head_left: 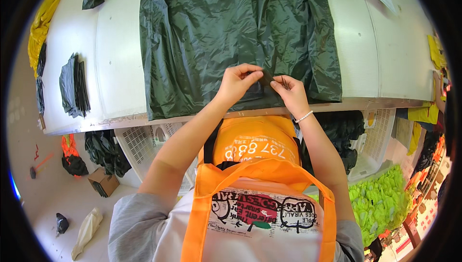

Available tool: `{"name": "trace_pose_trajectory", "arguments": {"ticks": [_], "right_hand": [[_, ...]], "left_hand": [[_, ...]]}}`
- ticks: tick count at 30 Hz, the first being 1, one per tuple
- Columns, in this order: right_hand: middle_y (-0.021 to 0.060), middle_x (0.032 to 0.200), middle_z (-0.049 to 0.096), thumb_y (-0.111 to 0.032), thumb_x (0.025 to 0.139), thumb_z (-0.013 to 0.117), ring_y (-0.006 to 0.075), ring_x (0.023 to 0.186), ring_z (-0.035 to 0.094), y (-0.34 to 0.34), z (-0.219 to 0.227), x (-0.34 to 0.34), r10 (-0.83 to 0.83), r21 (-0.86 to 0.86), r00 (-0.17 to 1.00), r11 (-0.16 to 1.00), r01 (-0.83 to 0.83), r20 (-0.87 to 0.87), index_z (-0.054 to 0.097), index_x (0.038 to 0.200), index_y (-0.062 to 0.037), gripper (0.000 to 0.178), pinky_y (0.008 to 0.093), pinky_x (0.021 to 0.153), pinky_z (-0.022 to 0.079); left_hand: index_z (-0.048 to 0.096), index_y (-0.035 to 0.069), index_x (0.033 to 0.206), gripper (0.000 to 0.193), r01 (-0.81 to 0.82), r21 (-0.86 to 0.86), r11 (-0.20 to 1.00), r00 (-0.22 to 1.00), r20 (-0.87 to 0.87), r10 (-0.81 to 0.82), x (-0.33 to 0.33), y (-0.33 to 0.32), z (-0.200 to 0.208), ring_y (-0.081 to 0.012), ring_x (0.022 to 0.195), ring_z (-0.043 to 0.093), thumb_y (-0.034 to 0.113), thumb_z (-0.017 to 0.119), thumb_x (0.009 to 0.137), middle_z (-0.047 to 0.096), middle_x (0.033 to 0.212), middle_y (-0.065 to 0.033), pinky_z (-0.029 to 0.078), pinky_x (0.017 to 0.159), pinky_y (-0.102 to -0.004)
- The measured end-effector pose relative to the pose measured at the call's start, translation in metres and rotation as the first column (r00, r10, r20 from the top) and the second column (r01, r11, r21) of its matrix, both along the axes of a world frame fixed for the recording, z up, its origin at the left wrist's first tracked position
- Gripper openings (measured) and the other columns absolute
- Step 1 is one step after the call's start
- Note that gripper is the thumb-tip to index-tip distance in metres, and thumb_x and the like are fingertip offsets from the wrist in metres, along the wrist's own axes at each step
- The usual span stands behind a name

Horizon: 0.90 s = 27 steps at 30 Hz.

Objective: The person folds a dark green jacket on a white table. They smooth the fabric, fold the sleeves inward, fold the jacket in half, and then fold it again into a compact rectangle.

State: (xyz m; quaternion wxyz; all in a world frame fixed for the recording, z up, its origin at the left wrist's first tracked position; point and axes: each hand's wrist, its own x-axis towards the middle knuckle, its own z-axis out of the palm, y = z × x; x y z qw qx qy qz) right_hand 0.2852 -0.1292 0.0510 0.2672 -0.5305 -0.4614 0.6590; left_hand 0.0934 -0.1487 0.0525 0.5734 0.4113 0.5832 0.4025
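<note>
A dark green, shiny garment (207, 31) lies spread on the white table, its lower edge along the table's front edge. Over that lower part, my left hand (236, 85) pinches a small dark fabric piece (265, 77) between thumb and fingers. From the other side my right hand (292, 93), with a beaded bracelet at the wrist, pinches the same piece. Something thin and dark also shows among the right fingers, too small to name. Whether the piece is joined to the garment I cannot tell.
On the white table (118, 55), a stack of folded dark fabric (74, 86) lies at left. White plastic crates (137, 149) with dark fabric stand underneath. A lime-green pile (380, 202) sits at lower right, a cardboard box (103, 182) on the floor at left. Yellow fabric (42, 21) hangs far left.
</note>
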Motion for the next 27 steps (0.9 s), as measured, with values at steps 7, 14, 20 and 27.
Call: {"name": "trace_pose_trajectory", "arguments": {"ticks": [7,14,20,27], "right_hand": [[0.0114,0.093,0.059,-0.019,0.093,0.057,0.0214,0.079,0.060,0.010,0.053,0.022,-0.063,0.512,0.937,0.849,-0.131,0.343,0.048,0.107,0.0003,0.026,0.0322,0.070,0.048],[0.0122,0.092,0.060,-0.018,0.090,0.060,0.0285,0.076,0.061,0.016,0.083,0.027,-0.036,0.580,0.844,0.742,-0.336,0.535,0.052,0.096,-0.0026,0.018,0.0364,0.065,0.049],[0.0110,0.091,0.061,-0.018,0.089,0.060,0.0301,0.072,0.061,0.020,0.088,0.025,-0.011,0.545,0.785,0.726,-0.420,0.620,0.054,0.094,-0.0046,0.016,0.0371,0.061,0.048],[0.0115,0.091,0.060,-0.015,0.085,0.065,0.0293,0.075,0.062,0.028,0.087,0.027,-0.020,0.560,0.817,0.738,-0.376,0.576,0.056,0.097,-0.0052,0.018,0.0349,0.064,0.049]], "left_hand": [[0.068,-0.002,0.086,0.012,0.001,0.290,0.957,0.976,-0.209,0.062,0.029,0.020,0.034,-0.0039,0.055,0.046,0.006,0.072,0.077,0.060,0.072,0.0007,0.039,0.051,-0.0204],[0.067,0.000,0.080,0.011,0.057,0.445,0.893,0.929,-0.353,0.116,0.047,0.018,0.050,-0.0148,0.052,0.049,0.005,0.073,0.071,0.058,0.070,-0.0068,0.041,0.050,-0.0266],[0.067,0.001,0.079,0.011,0.088,0.520,0.850,0.918,-0.373,0.133,0.050,0.019,0.047,-0.0129,0.050,0.047,0.003,0.073,0.070,0.059,0.070,-0.0057,0.040,0.048,-0.0255],[0.068,0.001,0.082,0.011,0.112,0.479,0.871,0.935,-0.346,0.070,0.045,0.021,0.050,-0.0115,0.055,0.052,0.005,0.073,0.072,0.060,0.072,-0.0056,0.043,0.052,-0.0239]]}}
